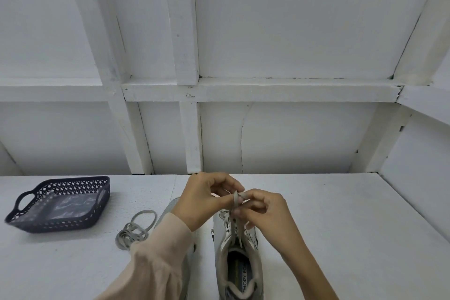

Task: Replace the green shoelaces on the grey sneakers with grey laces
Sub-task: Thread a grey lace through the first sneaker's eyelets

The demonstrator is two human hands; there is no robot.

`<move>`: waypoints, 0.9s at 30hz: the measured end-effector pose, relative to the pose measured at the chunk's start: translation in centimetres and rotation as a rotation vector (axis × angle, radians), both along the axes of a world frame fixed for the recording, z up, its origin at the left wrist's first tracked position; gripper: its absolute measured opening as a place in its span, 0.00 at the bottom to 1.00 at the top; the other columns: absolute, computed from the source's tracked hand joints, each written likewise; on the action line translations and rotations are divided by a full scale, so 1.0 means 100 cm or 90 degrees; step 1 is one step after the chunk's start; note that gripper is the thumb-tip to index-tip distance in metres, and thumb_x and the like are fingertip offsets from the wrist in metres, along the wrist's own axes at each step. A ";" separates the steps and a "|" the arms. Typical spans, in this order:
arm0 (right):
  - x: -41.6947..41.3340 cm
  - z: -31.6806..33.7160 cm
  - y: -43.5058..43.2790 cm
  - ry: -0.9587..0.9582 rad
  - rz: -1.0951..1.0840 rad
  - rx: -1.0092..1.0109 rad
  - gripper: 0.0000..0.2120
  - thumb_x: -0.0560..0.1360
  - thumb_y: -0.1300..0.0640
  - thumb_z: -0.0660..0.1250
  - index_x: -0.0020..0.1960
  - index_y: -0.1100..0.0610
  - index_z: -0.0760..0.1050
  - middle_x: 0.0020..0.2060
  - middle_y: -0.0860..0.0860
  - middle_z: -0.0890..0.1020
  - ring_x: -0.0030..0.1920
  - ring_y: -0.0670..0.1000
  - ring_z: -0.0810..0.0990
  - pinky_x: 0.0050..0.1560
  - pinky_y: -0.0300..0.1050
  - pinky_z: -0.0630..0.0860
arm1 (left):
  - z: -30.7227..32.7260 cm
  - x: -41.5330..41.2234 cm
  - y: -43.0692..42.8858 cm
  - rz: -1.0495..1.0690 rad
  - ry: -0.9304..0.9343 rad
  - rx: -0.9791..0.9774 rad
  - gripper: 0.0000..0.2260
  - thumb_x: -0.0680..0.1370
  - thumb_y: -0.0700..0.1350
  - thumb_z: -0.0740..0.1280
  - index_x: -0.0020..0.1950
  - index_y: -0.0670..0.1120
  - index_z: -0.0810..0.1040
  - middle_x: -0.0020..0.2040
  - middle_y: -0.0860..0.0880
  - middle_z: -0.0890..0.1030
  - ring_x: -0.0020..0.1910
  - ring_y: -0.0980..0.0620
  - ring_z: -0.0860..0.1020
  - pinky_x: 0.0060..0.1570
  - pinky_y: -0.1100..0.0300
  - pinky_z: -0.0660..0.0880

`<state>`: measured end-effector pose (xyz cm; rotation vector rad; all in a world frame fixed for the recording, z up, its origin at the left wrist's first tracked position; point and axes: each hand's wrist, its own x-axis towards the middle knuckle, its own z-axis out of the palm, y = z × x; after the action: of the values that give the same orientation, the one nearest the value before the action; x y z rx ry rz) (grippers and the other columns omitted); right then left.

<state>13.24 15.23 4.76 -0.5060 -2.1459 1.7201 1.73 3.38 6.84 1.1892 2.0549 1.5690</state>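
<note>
A grey sneaker (pixel 237 260) stands on the white table, its opening toward me and its toe away. A grey lace (pixel 235 204) runs up from its eyelets. Above the shoe's front, my left hand (pixel 202 200) and my right hand (pixel 264 214) both pinch that lace, fingertips close together. A second grey sneaker (pixel 168 212) lies to the left, mostly hidden under my left forearm and beige sleeve. A loose coil of grey lace (pixel 136 229) lies on the table left of the shoes. No green lace is visible.
A dark perforated plastic basket (pixel 24 217) with handles sits at the table's left, holding something shiny that I cannot make out. A white wall with framing beams (pixel 192 129) rises right behind the table's far edge. Bare table surface (pixel 341 226) extends to the right.
</note>
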 end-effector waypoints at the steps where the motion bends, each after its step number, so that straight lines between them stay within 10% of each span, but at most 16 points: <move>1: 0.000 0.000 0.000 0.006 -0.009 0.002 0.07 0.71 0.65 0.73 0.47 0.56 0.82 0.34 0.54 0.86 0.36 0.56 0.85 0.34 0.39 0.77 | 0.000 -0.001 -0.001 -0.008 -0.001 0.001 0.04 0.70 0.38 0.76 0.43 0.44 0.84 0.37 0.47 0.84 0.35 0.52 0.82 0.40 0.58 0.80; 13: -0.004 -0.006 -0.001 0.101 -0.112 0.137 0.05 0.71 0.55 0.75 0.39 0.48 0.80 0.27 0.47 0.80 0.26 0.45 0.77 0.33 0.42 0.77 | -0.003 0.000 -0.004 -0.025 0.013 -0.013 0.04 0.74 0.44 0.72 0.47 0.50 0.84 0.44 0.51 0.84 0.37 0.49 0.82 0.37 0.55 0.79; 20: -0.008 -0.006 0.000 0.155 -0.121 0.138 0.17 0.70 0.59 0.76 0.56 0.49 0.76 0.40 0.46 0.79 0.33 0.45 0.79 0.31 0.34 0.75 | -0.006 0.005 -0.005 0.000 -0.034 0.025 0.05 0.74 0.39 0.73 0.48 0.46 0.84 0.41 0.46 0.85 0.38 0.48 0.84 0.45 0.51 0.81; 27: -0.007 -0.013 0.004 0.180 -0.142 0.112 0.05 0.71 0.63 0.75 0.40 0.55 0.82 0.32 0.49 0.83 0.31 0.50 0.82 0.33 0.45 0.81 | -0.008 0.016 0.001 0.082 0.071 0.074 0.05 0.71 0.41 0.75 0.47 0.47 0.84 0.39 0.53 0.85 0.37 0.56 0.83 0.42 0.62 0.80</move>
<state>12.51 15.64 3.51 -0.4078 -1.9355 1.3791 3.28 3.44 6.04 1.2322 2.1755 1.7400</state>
